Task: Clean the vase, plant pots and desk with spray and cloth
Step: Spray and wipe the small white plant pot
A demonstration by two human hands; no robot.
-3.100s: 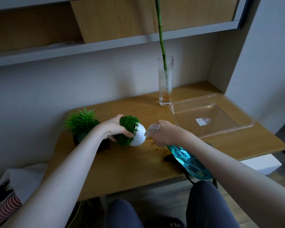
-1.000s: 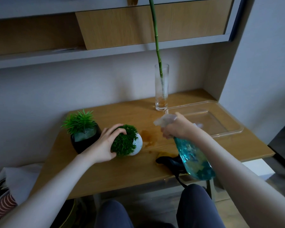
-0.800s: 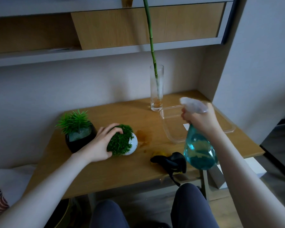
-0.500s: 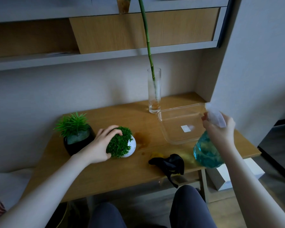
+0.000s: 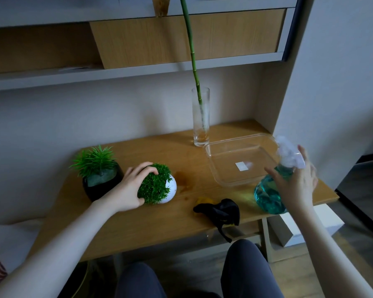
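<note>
A: Teal liquid fills the round translucent plastic spray bottle point(image 5: 269, 195), which stands near the right front edge of the light wooden desk point(image 5: 138, 224), just beside the clear shallow plastic tray point(image 5: 228, 182). The right hand point(image 5: 295, 186) is around it with fingers spread and nearly straight, apparently letting go.

B: And the left hand point(image 5: 130, 189)?

A: It grips the white round pot with the bushy green plant point(image 5: 159, 187), tipped on its side, likely steadying it for wiping. The crumpled black cloth point(image 5: 219, 211) lies between the hands at the front edge.

B: What else awaits?

A: The black round pot with the spiky plant point(image 5: 99, 179), the tall clear glass vase point(image 5: 200, 117) holding a green stalk, and a brown stain point(image 5: 182, 179) on the desk.

B: Changes?

A: Three seconds ago the bottle was aimed at the white pot; since then it has travelled right and down onto the desk.
</note>
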